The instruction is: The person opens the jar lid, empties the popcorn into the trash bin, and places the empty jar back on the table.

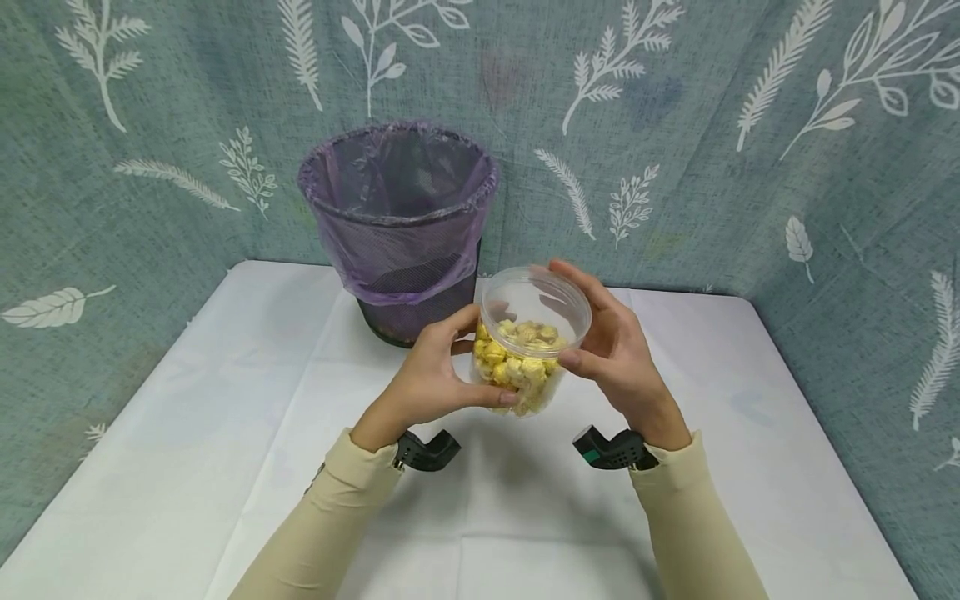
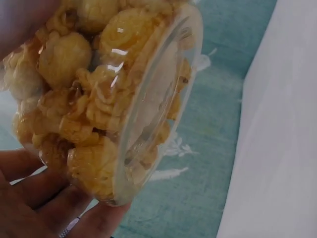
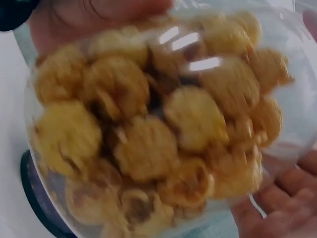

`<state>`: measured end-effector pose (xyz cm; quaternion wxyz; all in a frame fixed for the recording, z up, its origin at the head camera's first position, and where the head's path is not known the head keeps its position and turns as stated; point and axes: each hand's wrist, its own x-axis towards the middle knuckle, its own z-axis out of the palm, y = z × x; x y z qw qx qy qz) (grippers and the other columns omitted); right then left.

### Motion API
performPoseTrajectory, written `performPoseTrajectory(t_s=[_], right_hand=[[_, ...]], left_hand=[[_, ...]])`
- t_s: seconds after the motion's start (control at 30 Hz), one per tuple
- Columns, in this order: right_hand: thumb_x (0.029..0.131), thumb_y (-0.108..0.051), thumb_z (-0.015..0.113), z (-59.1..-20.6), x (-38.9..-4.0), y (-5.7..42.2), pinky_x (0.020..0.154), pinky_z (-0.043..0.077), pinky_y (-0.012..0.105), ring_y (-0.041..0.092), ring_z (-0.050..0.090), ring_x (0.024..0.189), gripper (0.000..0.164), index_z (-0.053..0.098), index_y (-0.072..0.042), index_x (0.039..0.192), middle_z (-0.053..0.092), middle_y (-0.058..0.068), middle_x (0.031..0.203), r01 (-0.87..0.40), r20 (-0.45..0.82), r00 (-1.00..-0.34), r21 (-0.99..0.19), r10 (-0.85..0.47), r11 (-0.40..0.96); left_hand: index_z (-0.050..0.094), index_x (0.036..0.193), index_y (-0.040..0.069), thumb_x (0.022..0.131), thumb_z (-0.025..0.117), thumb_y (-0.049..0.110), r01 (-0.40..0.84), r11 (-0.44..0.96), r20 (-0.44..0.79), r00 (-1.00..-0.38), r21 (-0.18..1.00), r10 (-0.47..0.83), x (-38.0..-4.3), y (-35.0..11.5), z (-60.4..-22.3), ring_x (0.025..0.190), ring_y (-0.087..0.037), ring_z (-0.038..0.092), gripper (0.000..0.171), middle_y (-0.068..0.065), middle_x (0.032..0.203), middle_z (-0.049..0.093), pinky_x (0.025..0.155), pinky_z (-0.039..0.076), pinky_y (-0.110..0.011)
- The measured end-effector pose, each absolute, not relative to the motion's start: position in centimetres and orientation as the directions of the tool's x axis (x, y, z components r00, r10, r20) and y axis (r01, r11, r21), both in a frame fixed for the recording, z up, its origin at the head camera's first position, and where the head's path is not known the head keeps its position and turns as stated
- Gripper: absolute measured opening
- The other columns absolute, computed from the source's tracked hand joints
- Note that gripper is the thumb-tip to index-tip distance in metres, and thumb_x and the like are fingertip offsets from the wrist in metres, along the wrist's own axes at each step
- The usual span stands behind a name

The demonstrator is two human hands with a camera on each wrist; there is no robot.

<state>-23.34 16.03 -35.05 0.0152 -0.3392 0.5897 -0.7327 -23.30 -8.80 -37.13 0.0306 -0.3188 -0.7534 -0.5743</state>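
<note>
A clear plastic jar (image 1: 528, 379) partly filled with yellow popcorn (image 1: 525, 336) is held above the table, tilted, and no lid shows on its rim. My left hand (image 1: 435, 367) grips the jar low on its left side, the thumb across its front. Around the upper right side, near the rim, curls my right hand (image 1: 618, 342). In the left wrist view, fingers (image 2: 44, 193) lie beneath the jar wall and the jar's round base faces right. The right wrist view is filled by popcorn (image 3: 148, 144) behind the clear wall.
A dark mesh bin (image 1: 408, 312) lined with a purple bag (image 1: 397, 258) stands at the back of the table, just left of and beyond the jar. White cloth covers the table (image 1: 360, 517). A green leaf-patterned curtain (image 1: 675, 208) hangs behind and along the sides.
</note>
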Motion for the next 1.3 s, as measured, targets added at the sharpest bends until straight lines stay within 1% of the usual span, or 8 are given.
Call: performPoseTrajectory(t_s=[0.13, 0.27, 0.43, 0.6, 0.87, 0.97, 1.23, 1.3], right_hand=[[0.086, -0.046, 0.088, -35.0, -23.4, 16.0, 0.109, 0.051, 0.042, 0.044, 0.032, 0.149, 0.105, 0.031, -0.008, 0.165, 0.034, 0.017, 0.167, -0.406, 0.509, -0.744, -0.859, -0.434, -0.310], [0.085, -0.051, 0.086, -35.1, -23.4, 15.1, 0.117, 0.040, 0.043, 0.039, 0.035, 0.149, 0.109, 0.030, -0.001, 0.164, 0.037, 0.019, 0.164, -0.502, 0.564, -0.759, -0.825, -0.325, -0.258], [0.083, -0.058, 0.083, -35.3, -22.8, 13.4, 0.126, 0.025, 0.045, 0.030, 0.039, 0.149, 0.112, 0.030, 0.001, 0.163, 0.042, 0.017, 0.162, -0.594, 0.597, -0.785, -0.801, -0.163, -0.072], [0.083, -0.061, 0.083, -35.7, -22.1, 12.1, 0.125, 0.026, 0.049, 0.025, 0.041, 0.147, 0.114, 0.028, -0.002, 0.164, 0.042, 0.011, 0.162, -0.616, 0.612, -0.788, -0.783, -0.073, 0.086], [0.084, -0.005, 0.088, -36.3, -21.9, 11.3, 0.124, 0.030, 0.044, 0.024, 0.049, 0.141, 0.094, 0.034, 0.001, 0.160, 0.050, 0.012, 0.154, -0.632, 0.643, -0.765, -0.760, 0.034, 0.154], [0.083, 0.002, 0.086, -36.2, -22.0, 11.6, 0.124, 0.032, 0.042, 0.025, 0.050, 0.142, 0.092, 0.034, 0.004, 0.159, 0.050, 0.016, 0.154, -0.625, 0.630, -0.776, -0.772, 0.011, 0.118], [0.086, -0.042, 0.089, -35.6, -22.9, 14.0, 0.120, 0.034, 0.043, 0.037, 0.045, 0.142, 0.102, 0.034, 0.002, 0.160, 0.047, 0.021, 0.156, -0.580, 0.589, -0.782, -0.807, -0.203, -0.109], [0.085, -0.044, 0.089, -35.4, -23.1, 14.7, 0.119, 0.035, 0.044, 0.042, 0.043, 0.141, 0.104, 0.034, 0.003, 0.160, 0.045, 0.023, 0.157, -0.558, 0.580, -0.771, -0.814, -0.262, -0.162]], left_hand=[[0.056, 0.145, 0.006, 0.069, 0.100, 0.010, 0.520, 0.130, 0.420, -0.792, 0.844, 0.444, -23.2, -8.8, -37.0, 0.122, -0.020, 0.063, 0.087, -0.002, 0.132, 0.067, 0.104, 0.055, -0.044], [0.054, 0.147, 0.007, 0.068, 0.101, 0.013, 0.547, 0.155, 0.464, -0.804, 0.823, 0.372, -23.2, -8.4, -37.2, 0.125, -0.018, 0.061, 0.092, -0.003, 0.133, 0.066, 0.105, 0.053, -0.045], [0.052, 0.148, 0.005, 0.066, 0.103, 0.016, 0.566, 0.194, 0.516, -0.817, 0.801, 0.256, -23.1, -7.7, -37.7, 0.126, -0.017, 0.060, 0.097, -0.004, 0.137, 0.064, 0.108, 0.051, -0.047], [0.053, 0.144, 0.004, 0.064, 0.104, 0.022, 0.582, 0.253, 0.549, -0.813, 0.773, 0.195, -23.0, -7.0, -38.3, 0.121, -0.018, 0.061, 0.096, -0.004, 0.132, 0.064, 0.105, 0.053, -0.049], [0.055, 0.142, 0.005, 0.062, 0.105, 0.034, 0.561, 0.399, 0.561, -0.818, 0.726, 0.129, -22.9, -6.5, -38.7, 0.111, -0.019, 0.063, 0.099, -0.006, 0.125, 0.067, 0.092, 0.054, -0.043], [0.054, 0.143, 0.004, 0.063, 0.105, 0.032, 0.559, 0.387, 0.550, -0.822, 0.733, 0.147, -22.9, -6.6, -38.6, 0.111, -0.019, 0.063, 0.099, -0.007, 0.126, 0.066, 0.094, 0.054, -0.042], [0.052, 0.147, 0.004, 0.068, 0.102, 0.016, 0.524, 0.220, 0.449, -0.837, 0.823, 0.313, -23.3, -8.0, -38.0, 0.125, -0.020, 0.060, 0.094, -0.005, 0.134, 0.065, 0.106, 0.052, -0.051], [0.053, 0.147, 0.007, 0.070, 0.101, 0.015, 0.512, 0.204, 0.421, -0.831, 0.834, 0.364, -23.4, -8.4, -37.8, 0.125, -0.020, 0.061, 0.091, -0.004, 0.133, 0.066, 0.106, 0.053, -0.050]])
